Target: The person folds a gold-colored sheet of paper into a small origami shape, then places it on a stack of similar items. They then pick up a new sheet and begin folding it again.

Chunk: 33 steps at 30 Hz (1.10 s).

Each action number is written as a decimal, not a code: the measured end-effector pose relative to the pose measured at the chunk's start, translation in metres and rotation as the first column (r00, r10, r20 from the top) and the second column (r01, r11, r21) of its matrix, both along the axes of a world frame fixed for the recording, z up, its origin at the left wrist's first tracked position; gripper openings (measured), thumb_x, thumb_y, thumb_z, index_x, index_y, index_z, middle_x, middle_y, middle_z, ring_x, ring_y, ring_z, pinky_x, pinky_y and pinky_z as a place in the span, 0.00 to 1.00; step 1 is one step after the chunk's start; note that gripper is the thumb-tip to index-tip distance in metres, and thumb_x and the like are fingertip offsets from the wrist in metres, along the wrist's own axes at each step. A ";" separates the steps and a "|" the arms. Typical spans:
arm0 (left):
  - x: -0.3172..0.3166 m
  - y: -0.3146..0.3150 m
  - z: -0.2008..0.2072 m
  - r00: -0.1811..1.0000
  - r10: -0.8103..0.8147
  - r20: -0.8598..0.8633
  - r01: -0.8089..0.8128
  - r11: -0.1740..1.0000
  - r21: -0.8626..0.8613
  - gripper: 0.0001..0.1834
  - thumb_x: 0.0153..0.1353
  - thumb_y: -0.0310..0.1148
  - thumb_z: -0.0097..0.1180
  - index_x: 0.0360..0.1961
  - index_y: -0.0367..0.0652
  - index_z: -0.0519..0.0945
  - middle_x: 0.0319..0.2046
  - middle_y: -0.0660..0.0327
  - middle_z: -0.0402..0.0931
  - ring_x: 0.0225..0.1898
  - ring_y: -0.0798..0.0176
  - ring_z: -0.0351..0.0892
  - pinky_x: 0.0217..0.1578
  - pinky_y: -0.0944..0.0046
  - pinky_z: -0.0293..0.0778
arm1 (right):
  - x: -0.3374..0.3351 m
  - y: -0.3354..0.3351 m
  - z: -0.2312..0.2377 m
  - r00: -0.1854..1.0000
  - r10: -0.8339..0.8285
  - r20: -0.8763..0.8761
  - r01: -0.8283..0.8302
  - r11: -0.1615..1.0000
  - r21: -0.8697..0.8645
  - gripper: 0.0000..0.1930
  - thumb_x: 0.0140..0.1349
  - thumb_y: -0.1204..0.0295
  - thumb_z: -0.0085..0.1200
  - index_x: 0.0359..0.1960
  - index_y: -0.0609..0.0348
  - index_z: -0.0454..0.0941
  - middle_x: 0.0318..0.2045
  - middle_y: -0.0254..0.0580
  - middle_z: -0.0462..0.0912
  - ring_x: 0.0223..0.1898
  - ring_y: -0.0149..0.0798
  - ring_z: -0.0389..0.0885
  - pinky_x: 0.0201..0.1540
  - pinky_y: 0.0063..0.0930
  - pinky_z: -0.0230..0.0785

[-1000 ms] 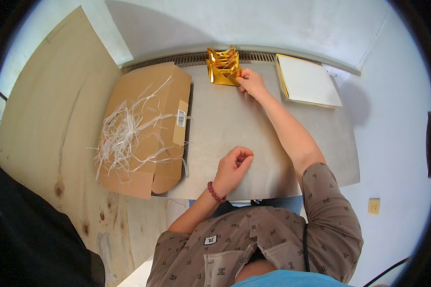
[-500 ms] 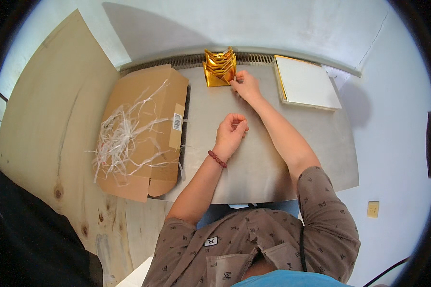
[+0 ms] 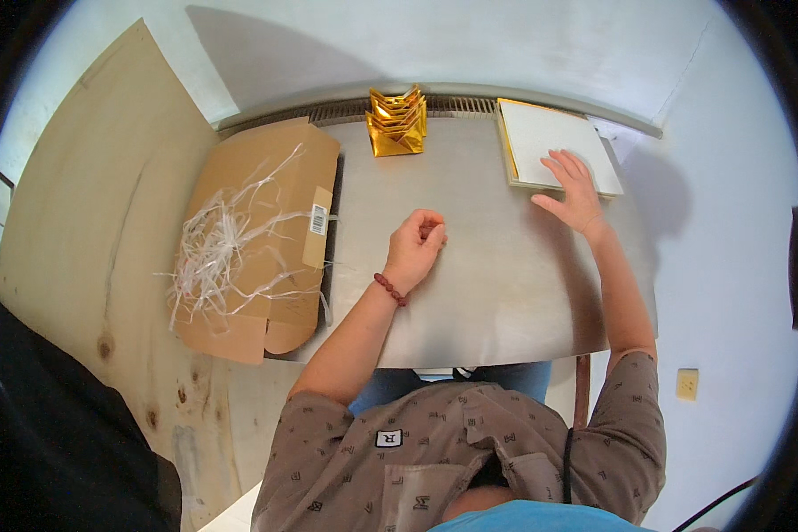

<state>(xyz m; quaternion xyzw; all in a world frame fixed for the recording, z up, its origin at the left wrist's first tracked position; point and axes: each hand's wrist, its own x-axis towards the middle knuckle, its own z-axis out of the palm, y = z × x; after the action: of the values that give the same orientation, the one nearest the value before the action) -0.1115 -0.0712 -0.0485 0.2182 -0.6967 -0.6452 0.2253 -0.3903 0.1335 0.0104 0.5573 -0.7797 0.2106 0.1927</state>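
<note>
**Spread right hand (image 3: 579, 202) over white-topped stack (image 3: 541, 133)**

We log the stack at one o'clock on the table (image 3: 492, 288). The right hand is released, fingers over the stack's near edge; contact unclear. Left hand (image 3: 414, 251), near centre, is curled; we cannot tell whether it pinches anything. Folded gold papers (image 3: 397, 129) sit at eleven, a cardboard box (image 3: 284, 186) under pale strips (image 3: 222, 239) at nine.

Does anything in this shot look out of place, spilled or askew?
Yes, the tangled translucent plastic strips on the cardboard box: several loose strands stick out past its right edge, looking messy beside the neatly lined-up folded gold foil pieces. No spill is visible.
</note>
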 end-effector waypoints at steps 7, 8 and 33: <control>0.003 -0.003 0.005 0.997 -0.043 0.062 0.048 0.996 -0.076 0.07 0.74 0.29 0.56 0.48 0.39 0.79 0.36 0.64 0.82 0.38 0.71 0.81 0.41 0.68 0.79 | -0.037 0.017 -0.024 0.981 -0.070 0.179 0.059 0.996 0.064 0.24 0.65 0.58 0.65 0.59 0.53 0.82 0.65 0.43 0.79 0.67 0.49 0.72 0.69 0.43 0.65; 0.003 -0.003 0.006 0.997 -0.043 0.056 0.047 0.996 -0.073 0.07 0.74 0.29 0.56 0.48 0.38 0.79 0.37 0.64 0.82 0.38 0.71 0.81 0.41 0.68 0.79 | -0.040 0.016 -0.025 0.978 -0.050 0.202 0.044 0.998 0.037 0.22 0.65 0.58 0.65 0.58 0.53 0.83 0.63 0.43 0.80 0.66 0.49 0.73 0.69 0.42 0.66; 0.002 -0.006 0.008 0.994 -0.057 0.089 0.065 0.994 -0.090 0.07 0.74 0.31 0.57 0.47 0.39 0.80 0.37 0.65 0.83 0.39 0.72 0.82 0.42 0.68 0.79 | -0.034 0.011 -0.045 0.933 -0.214 0.289 0.300 0.907 -0.295 0.08 0.68 0.67 0.61 0.38 0.59 0.79 0.35 0.50 0.85 0.39 0.55 0.85 0.42 0.45 0.77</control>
<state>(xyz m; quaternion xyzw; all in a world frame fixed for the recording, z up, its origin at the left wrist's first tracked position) -0.1097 -0.0773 -0.0410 0.2136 -0.7413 -0.6088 0.1849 -0.4240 0.1444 -0.0348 0.3770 -0.8176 0.3808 0.2108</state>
